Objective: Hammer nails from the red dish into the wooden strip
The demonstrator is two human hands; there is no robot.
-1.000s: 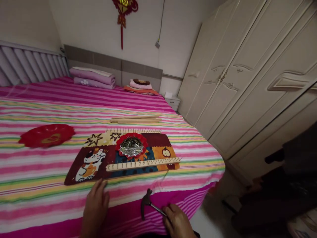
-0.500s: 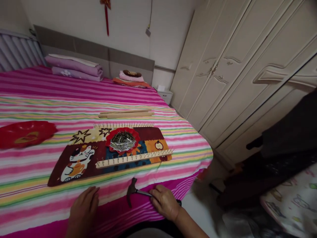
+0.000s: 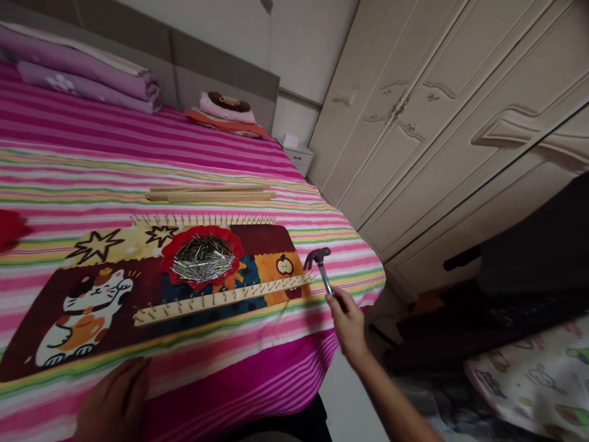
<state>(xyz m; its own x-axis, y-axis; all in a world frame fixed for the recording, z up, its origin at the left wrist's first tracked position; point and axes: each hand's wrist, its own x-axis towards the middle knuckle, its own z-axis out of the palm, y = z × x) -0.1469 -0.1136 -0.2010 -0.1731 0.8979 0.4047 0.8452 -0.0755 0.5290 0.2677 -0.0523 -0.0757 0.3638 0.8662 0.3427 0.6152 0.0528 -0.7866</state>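
My right hand (image 3: pixel 348 320) is wrapped round the handle of a claw hammer (image 3: pixel 318 261), raised with its head up near the right end of a wooden strip (image 3: pixel 221 299). A row of nails stands up along this strip, which lies across the front of a patterned mat (image 3: pixel 151 282). My left hand (image 3: pixel 115 393) lies on the bedcover in front of the mat, fingers stretched out and holding nothing. Behind the front strip, a red scalloped dish (image 3: pixel 166 252) full of loose nails (image 3: pixel 202 256) sits on the mat. A second nailed strip (image 3: pixel 202 220) lies along the mat's far edge.
Several bare wooden strips (image 3: pixel 211 195) lie farther back on the striped bedcover (image 3: pixel 340 245). Part of a red tray (image 3: pixel 11 228) shows at the left edge. Folded purple bedding (image 3: pixel 92 73) lies by the headboard. A wardrobe (image 3: pixel 414 110) stands to the right.
My right hand has lifted the hammer from the bed's front edge up and to the right. My left hand stays on the bedcover. The view has shifted right and closer.
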